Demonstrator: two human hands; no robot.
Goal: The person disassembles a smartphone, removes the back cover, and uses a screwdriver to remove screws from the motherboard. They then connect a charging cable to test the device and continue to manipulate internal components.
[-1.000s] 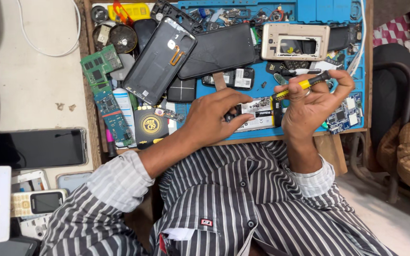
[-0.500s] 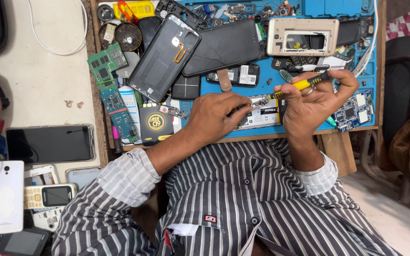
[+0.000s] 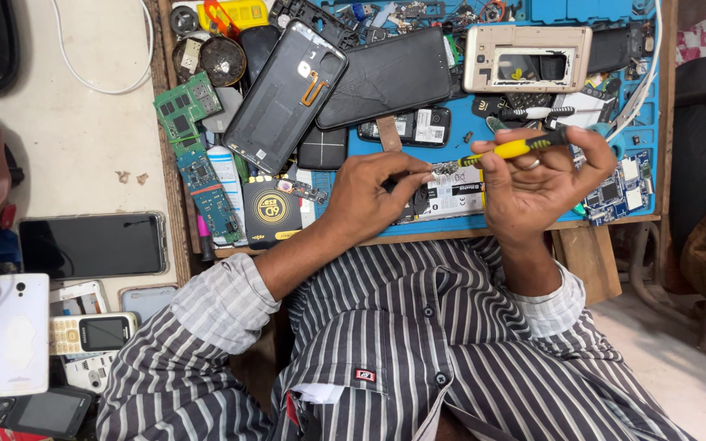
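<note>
The person's right hand [image 3: 545,184] is closing its fingers around a yellow-and-black screwdriver [image 3: 510,149], holding it almost level over the front edge of the blue work mat [image 3: 582,16]. The left hand [image 3: 373,196] is pinching the metal tip end, fingers shut on it, just above a small phone part [image 3: 451,196] lying by that front edge. The screwdriver is looking light and stiff, its thin tip likely slippery, so the ribbed handle seems the surer place to hold. Room is tight: a black phone back cover [image 3: 283,94], a dark phone [image 3: 386,77] and a gold phone frame [image 3: 525,57] are crowding the mat's far side, green circuit boards [image 3: 188,102] are lining its left edge.
</note>
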